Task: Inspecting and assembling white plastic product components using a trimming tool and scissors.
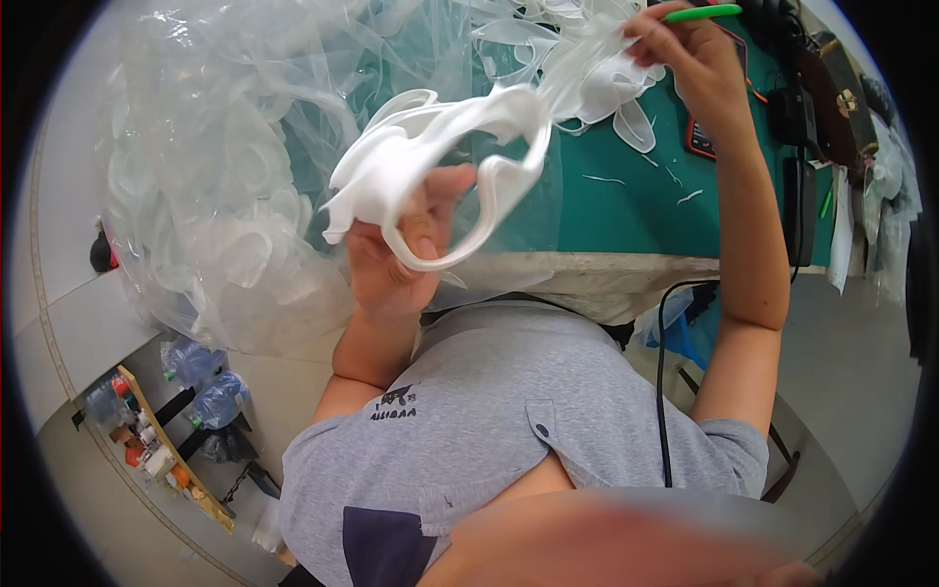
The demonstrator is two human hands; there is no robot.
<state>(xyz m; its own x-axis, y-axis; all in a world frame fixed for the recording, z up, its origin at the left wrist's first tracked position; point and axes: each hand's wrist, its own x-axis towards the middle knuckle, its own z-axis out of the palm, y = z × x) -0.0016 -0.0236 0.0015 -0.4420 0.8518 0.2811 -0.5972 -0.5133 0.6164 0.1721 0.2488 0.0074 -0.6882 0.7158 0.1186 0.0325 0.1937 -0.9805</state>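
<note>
Left hand (393, 269) pinches a glossy white, loopy plastic-looking piece (391, 161) over the flat green tabletop's (611, 215) near edge, long axis slanting toward the farther right hand (699, 73), fingers curled round a slim bright-green stick (704, 13).

Close head-worn fisheye view, facing down over green table (626, 220)

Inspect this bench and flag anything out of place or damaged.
Minor only: thin white scraps lie loose on the green tabletop, apart from the white piece in the left hand; they look like stray offcuts. Nothing is clearly spilled or damaged.
</note>
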